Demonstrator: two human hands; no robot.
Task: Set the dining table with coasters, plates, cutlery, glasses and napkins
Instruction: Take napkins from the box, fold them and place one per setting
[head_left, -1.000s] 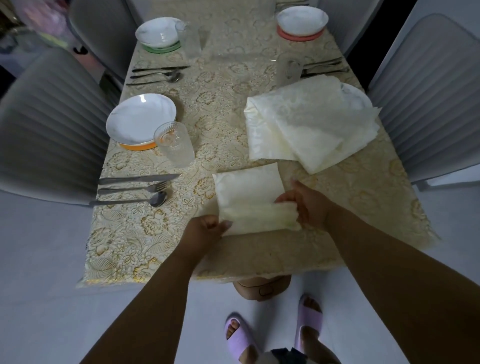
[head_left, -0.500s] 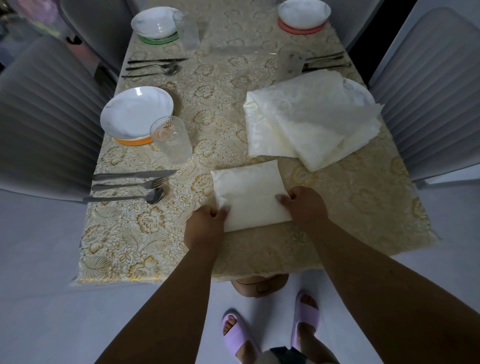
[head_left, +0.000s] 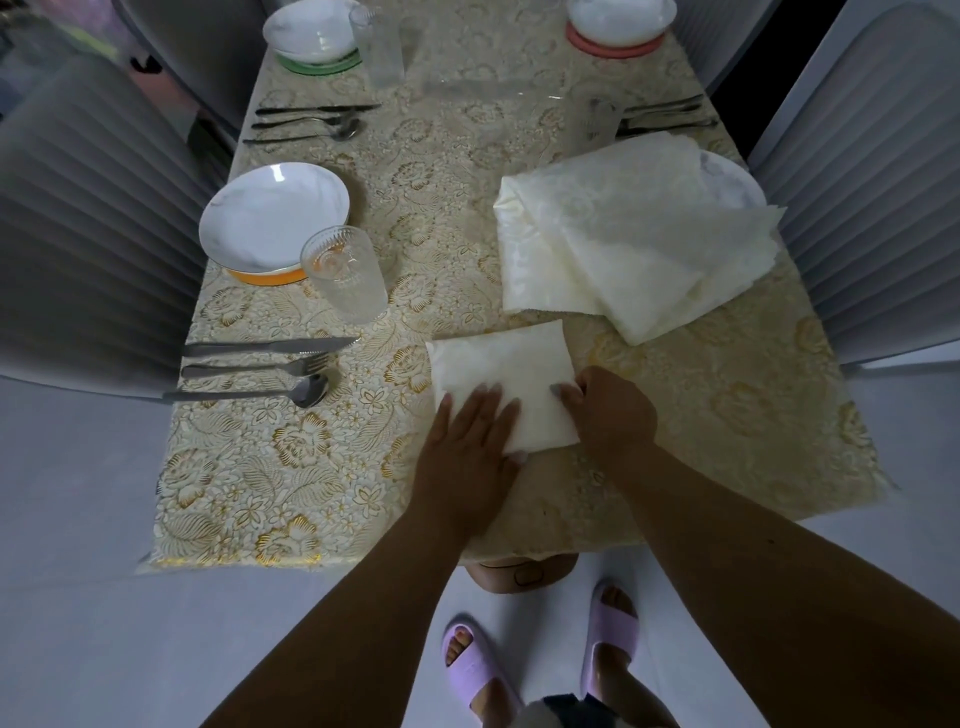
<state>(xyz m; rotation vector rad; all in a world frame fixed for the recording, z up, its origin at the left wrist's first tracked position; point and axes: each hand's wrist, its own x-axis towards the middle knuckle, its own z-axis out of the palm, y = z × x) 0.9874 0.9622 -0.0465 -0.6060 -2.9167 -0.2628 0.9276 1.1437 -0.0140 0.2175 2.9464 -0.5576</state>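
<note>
A folded cream napkin lies flat near the table's front edge. My left hand presses on its near left part with straight fingers. My right hand holds the napkin's right edge with curled fingers. A stack of larger cream napkins lies at the right, covering most of a white plate. On the left sit a white plate on an orange coaster, a glass, and a knife, fork and spoon.
The table has a gold floral cloth. Farther back are a plate on a green coaster, a plate on a red coaster, two glasses and two cutlery sets. Grey chairs flank both sides. My feet stand below the table's edge.
The napkin's near flap has been folded over and laid flat. My left hand moved from gripping its edge to pressing on top with flat fingers; the right hand stays at the right edge.
</note>
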